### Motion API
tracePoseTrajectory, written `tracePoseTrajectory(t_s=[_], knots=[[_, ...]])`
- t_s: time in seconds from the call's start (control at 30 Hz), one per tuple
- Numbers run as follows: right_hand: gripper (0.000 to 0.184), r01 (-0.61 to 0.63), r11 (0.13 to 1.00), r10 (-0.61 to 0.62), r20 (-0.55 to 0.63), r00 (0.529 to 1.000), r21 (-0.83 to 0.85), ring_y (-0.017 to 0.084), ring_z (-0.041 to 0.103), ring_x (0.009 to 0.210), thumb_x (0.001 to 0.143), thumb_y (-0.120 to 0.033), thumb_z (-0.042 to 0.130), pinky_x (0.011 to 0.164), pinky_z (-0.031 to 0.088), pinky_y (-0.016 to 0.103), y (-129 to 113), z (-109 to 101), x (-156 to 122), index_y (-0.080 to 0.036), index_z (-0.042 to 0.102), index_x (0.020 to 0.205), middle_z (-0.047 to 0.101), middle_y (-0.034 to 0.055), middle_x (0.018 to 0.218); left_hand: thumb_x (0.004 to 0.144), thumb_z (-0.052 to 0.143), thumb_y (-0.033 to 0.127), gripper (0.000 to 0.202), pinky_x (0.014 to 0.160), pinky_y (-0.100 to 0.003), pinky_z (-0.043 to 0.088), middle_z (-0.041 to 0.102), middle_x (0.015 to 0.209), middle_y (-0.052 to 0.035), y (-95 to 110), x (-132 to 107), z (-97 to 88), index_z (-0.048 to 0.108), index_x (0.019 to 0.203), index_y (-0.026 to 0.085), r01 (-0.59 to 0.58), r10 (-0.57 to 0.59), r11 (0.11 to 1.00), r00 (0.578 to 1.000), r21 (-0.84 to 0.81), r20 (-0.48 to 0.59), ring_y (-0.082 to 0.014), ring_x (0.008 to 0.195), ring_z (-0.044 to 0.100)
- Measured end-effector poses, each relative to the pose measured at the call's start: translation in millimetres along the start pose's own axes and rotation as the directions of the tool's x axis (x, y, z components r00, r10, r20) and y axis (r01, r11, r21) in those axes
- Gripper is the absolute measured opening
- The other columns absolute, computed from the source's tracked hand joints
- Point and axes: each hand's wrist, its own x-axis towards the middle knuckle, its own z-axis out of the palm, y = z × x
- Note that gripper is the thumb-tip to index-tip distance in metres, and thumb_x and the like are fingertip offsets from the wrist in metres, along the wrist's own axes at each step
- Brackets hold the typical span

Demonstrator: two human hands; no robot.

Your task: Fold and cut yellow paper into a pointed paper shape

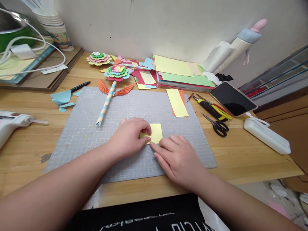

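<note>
A small piece of yellow paper (157, 133) lies on the grey cutting mat (130, 106). My left hand (128, 136) holds it at its left side, thumb and curled fingers pinching that part. From the right, my right hand (179, 157) is closed, with its index fingertip pressed at the paper's lower edge and the other fingers bent. Left of the paper, a paper flower (117, 72) with a striped stem (106, 102) and orange pleated leaves rests across the mat. A yellow strip (177, 102) over an orange one lies at the mat's upper right.
At right are black scissors (216, 125), pliers (209, 109), a phone (233, 98) and a white power strip (267, 136). Stacked coloured paper (185, 78) lies by the wall. At left are a glue gun (14, 123), blue scraps (61, 97) and paper cups (57, 35).
</note>
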Motion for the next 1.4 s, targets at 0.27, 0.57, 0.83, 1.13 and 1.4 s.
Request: tracePoseTrajectory(t_s=[0.27, 0.57, 0.83, 1.13, 1.4], knots=[[0.036, 0.093, 0.995, -0.093, 0.001, 0.996, 0.020, 0.022, 0.046, 0.076, 0.098, -0.015, 0.037, 0.072, 0.037, 0.036, -5.9, 12.0, 19.3, -0.011, 0.069, 0.083, 0.062, 0.0095, 0.079, 0.077, 0.064, 0.017, 0.008, 0.078, -0.038, 0.039, 0.067, 0.085, 0.0004, 0.1, 0.9, 1.7, 0.063, 0.083, 0.023, 0.000, 0.000, 1.000, 1.000, 0.007, -0.001, -0.0218, 0.087, 0.059], [0.034, 0.218, 0.975, -0.221, -0.124, 0.967, -0.043, 0.022, 0.045, 0.073, 0.097, -0.011, 0.041, 0.067, 0.036, 0.035, -3.4, 22.1, 19.5, -0.011, 0.069, 0.078, 0.062, 0.0092, 0.075, 0.075, 0.063, 0.016, 0.009, 0.077, -0.039, 0.037, 0.067, 0.084, 0.0008, 1.7, 1.5, 1.7, 0.064, 0.082, 0.022, 0.020, -0.020, 1.000, 1.000, -0.001, -0.006, -0.0217, 0.086, 0.058], [0.030, 0.228, 0.970, -0.218, -0.103, 0.970, 0.091, 0.021, 0.048, 0.076, 0.099, -0.019, 0.040, 0.069, 0.035, 0.036, 9.3, 20.5, 20.7, -0.010, 0.068, 0.094, 0.065, 0.0076, 0.084, 0.079, 0.055, 0.010, 0.014, 0.078, -0.038, 0.038, 0.068, 0.084, -0.0002, -1.1, 0.5, -0.3, 0.065, 0.082, 0.021, -0.006, 0.006, 0.999, 1.000, -0.043, 0.007, -0.0211, 0.086, 0.058], [0.013, -0.004, 0.981, 0.013, -0.051, 0.999, 0.192, 0.024, 0.055, 0.095, 0.092, -0.027, 0.059, 0.082, 0.039, 0.037, 27.1, 9.7, 20.9, -0.016, 0.062, 0.099, 0.063, 0.0086, 0.102, 0.088, 0.052, 0.016, 0.014, 0.079, -0.033, 0.043, 0.067, 0.090, -0.0010, -11.1, -8.3, -14.4, 0.065, 0.093, 0.020, -0.105, 0.112, 0.987, 0.992, -0.122, 0.052, -0.0171, 0.084, 0.059], [0.010, 0.008, 0.943, 0.004, -0.037, 0.999, 0.332, 0.019, 0.051, 0.080, 0.092, -0.018, 0.055, 0.075, 0.039, 0.035, 31.8, 12.5, 28.4, -0.017, 0.057, 0.082, 0.060, 0.0045, 0.083, 0.079, 0.067, 0.023, 0.022, 0.093, -0.044, 0.031, 0.062, 0.112, -0.0027, -12.6, -15.7, -17.6, 0.064, 0.101, 0.024, -0.254, 0.248, 0.966, 0.964, 0.052, 0.099, -0.0260, 0.109, 0.052]])
